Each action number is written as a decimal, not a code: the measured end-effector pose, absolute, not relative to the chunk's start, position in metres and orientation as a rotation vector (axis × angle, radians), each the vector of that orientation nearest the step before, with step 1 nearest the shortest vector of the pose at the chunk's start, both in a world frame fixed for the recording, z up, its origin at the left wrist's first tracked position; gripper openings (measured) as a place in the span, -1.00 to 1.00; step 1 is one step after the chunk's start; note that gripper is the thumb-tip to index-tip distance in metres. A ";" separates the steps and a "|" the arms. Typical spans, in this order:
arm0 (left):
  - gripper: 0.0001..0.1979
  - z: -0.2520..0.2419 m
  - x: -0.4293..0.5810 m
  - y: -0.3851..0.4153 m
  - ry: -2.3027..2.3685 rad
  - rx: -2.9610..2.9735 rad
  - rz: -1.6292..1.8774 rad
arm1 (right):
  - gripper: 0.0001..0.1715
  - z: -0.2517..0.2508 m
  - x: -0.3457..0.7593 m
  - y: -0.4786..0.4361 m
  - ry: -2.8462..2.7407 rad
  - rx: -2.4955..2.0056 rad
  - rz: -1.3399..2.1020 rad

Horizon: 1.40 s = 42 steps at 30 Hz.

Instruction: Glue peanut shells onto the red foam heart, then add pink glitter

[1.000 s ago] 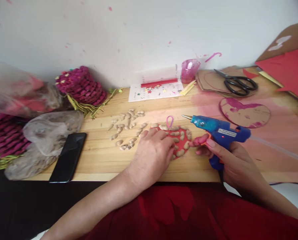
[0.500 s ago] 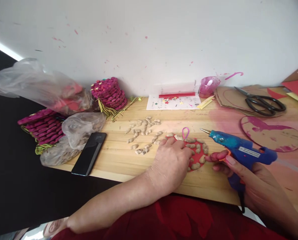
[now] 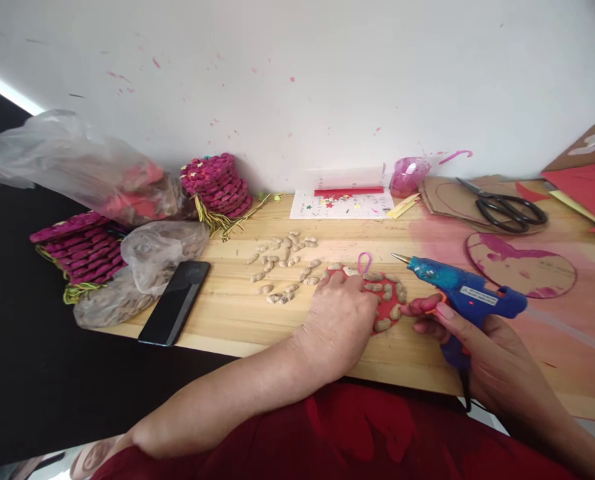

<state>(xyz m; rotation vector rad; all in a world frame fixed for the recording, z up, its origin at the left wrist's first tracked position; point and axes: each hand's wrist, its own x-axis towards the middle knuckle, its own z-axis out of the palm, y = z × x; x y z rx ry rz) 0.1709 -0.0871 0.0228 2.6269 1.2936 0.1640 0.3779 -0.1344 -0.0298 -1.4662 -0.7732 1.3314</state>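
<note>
**Glue gun (image 3: pixel 457 285) in right hand (image 3: pixel 482 343), left hand (image 3: pixel 340 320) down on red piece (image 3: pixel 386 307)**

Can't see left fingertips: turned down and blocked by own knuckles. Can't trace full outline of red piece either, left side covered by left hand. Glue gun handle mostly wrapped by right hand; black cord (image 3: pixel 466 392) dropping over front edge of tabletop (image 3: pixel 237 319) and lost below. Translucent stick (image 3: pixel 572 327) out the back of glue gun, blurry, cut off at right. Red paper (image 3: pixel 584 190) also cut off, at far right of tabletop.

Left fingers: bent, close together, pressed to left part of red piece. Can't tell whether clenched on a peanut or just resting. Right fingers: grasping glue gun, thumb and a finger at orange trigger (image 3: pixel 434 303), other fingertips reaching to right rim of red piece. Can't tell if touching. Metal tip aimed left, toward pink loop (image 3: pixel 365 253) at back rim of red piece.

Red piece lying flat near front edge of tabletop, dotted with attached-looking peanuts (image 3: pixel 374 287). Loose peanuts (image 3: pixel 288 253) scattered to its left; phone (image 3: pixel 174 303) farther left, at front edge. Scissors (image 3: pixel 483 194) toward back edge, right side, on cardboard (image 3: pixel 440 198).
</note>
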 end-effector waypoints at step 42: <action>-0.68 0.007 0.105 -0.081 0.696 0.600 0.787 | -0.49 0.024 0.348 -0.156 -1.453 -1.363 1.409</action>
